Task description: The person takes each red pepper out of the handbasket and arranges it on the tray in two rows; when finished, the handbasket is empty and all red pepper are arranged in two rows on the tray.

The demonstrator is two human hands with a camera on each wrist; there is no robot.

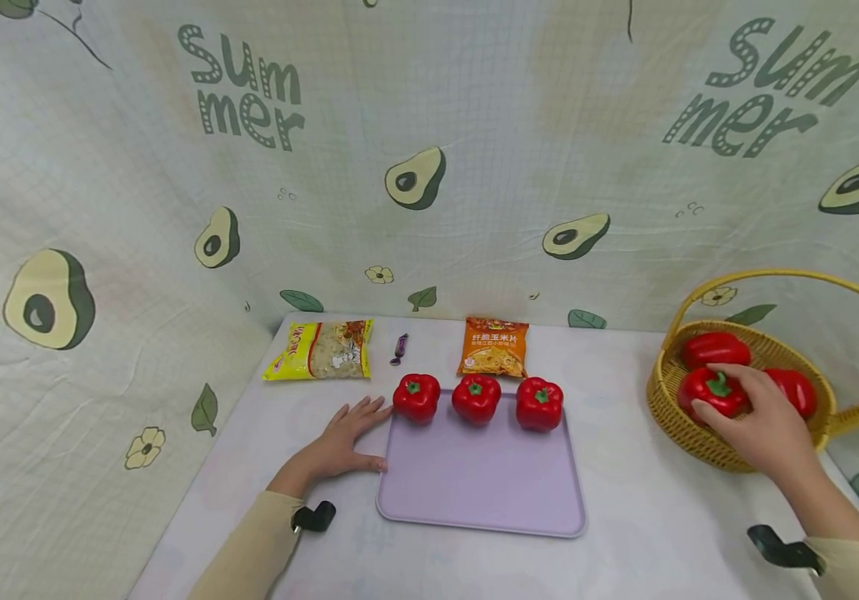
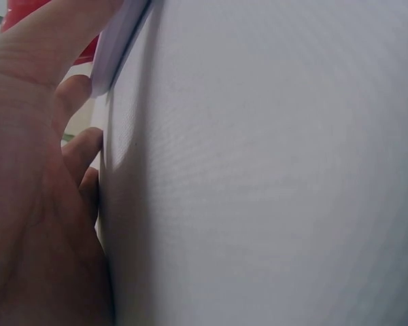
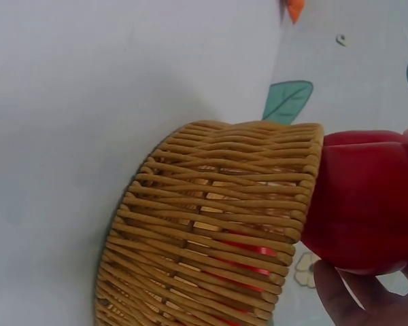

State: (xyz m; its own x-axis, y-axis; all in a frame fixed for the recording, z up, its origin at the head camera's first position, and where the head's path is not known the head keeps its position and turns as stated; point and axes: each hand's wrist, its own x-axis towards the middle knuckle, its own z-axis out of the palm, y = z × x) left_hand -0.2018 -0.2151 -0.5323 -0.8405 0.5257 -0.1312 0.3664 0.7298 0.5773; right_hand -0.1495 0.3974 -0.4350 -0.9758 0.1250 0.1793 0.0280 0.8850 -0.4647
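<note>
My right hand (image 1: 766, 421) holds a red bell pepper (image 1: 712, 392) with a green stem, thumb on one side and fingers on the other. In the right wrist view this bell pepper (image 3: 367, 200) shows at the rim of the wicker basket (image 3: 211, 197). Two more red peppers lie in the basket, one behind (image 1: 716, 349) and one to the right (image 1: 795, 392). My left hand (image 1: 342, 442) rests on the table with fingers spread, touching the left edge of the lilac tray (image 1: 481, 483). Three red bell peppers (image 1: 476, 398) stand in a row along the tray's far edge.
Behind the tray lie a yellow snack bag (image 1: 330, 350), a small purple wrapped candy (image 1: 399, 349) and an orange snack bag (image 1: 494, 347). The basket's tall handle (image 1: 781, 273) arches over its right side. A printed cloth hangs behind the table.
</note>
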